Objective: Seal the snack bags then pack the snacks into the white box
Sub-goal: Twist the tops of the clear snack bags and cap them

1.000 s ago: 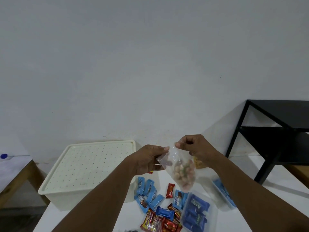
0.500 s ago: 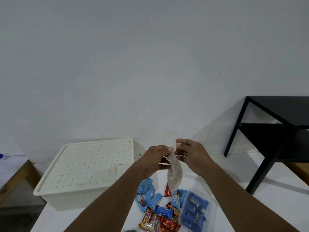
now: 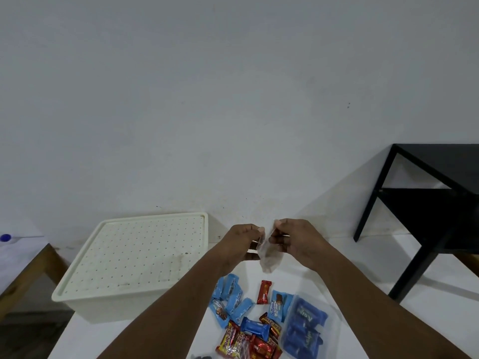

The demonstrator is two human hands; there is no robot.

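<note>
A small clear snack bag (image 3: 268, 256) hangs edge-on between my hands, above the white table (image 3: 430, 301). My left hand (image 3: 242, 242) pinches the bag's top from the left. My right hand (image 3: 295, 240) pinches the same top edge from the right. The white box (image 3: 137, 265) stands at the left with its dotted lid on. Loose wrapped snacks (image 3: 234, 303), blue and red, lie on the table under my arms. A clear bag of blue snacks (image 3: 307, 326) lies at the right of that pile.
A black metal side table (image 3: 435, 203) stands at the right, its legs on the white table's far side. A wooden-edged surface (image 3: 23, 265) is at the far left. The grey wall runs right behind the box.
My hands have drawn close together at the bag's top, and the bag has turned from face-on to edge-on. The view has tilted slightly.
</note>
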